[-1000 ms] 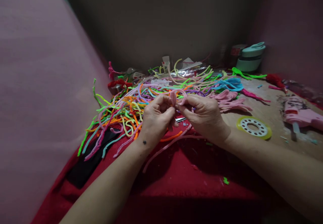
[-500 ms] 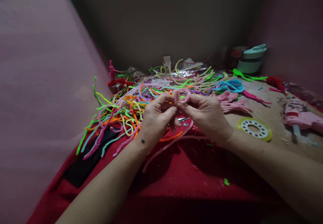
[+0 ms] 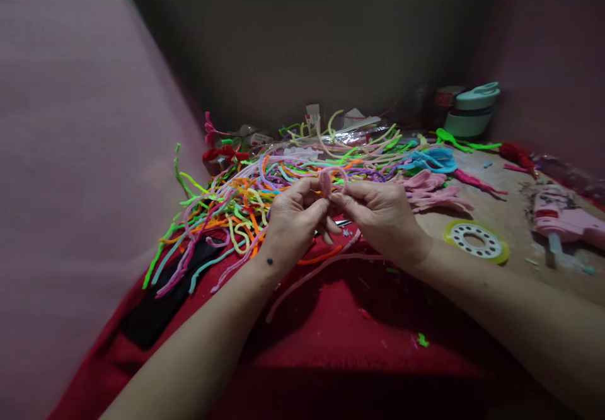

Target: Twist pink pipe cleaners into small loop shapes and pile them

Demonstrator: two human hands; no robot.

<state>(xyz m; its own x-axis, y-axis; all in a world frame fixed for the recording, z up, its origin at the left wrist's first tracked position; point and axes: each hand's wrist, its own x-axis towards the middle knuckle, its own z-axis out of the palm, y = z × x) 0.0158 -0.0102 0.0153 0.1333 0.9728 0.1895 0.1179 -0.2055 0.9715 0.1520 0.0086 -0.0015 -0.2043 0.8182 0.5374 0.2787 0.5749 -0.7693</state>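
Pink pipe-cleaner loop point(image 3: 325, 182), centre of frame, is pinched by left hand point(image 3: 295, 217) and right hand point(image 3: 385, 213), close together.

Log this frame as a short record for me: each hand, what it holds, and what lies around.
Left hand: pinching a pink fuzzy loop
Right hand: pinching the same loop, fingertips close to the left hand's
Beyond the hands: pile of multicoloured fuzzy stems
Picture right: yellow-edged roll, lying flat; pink glue gun
Nearest the camera: red cloth, green scrap on it

Pink loop point(image 3: 325, 182) fuzzy, matt; glue gun point(image 3: 562, 223) plast.; tblcloth point(image 3: 326, 341) fabric.
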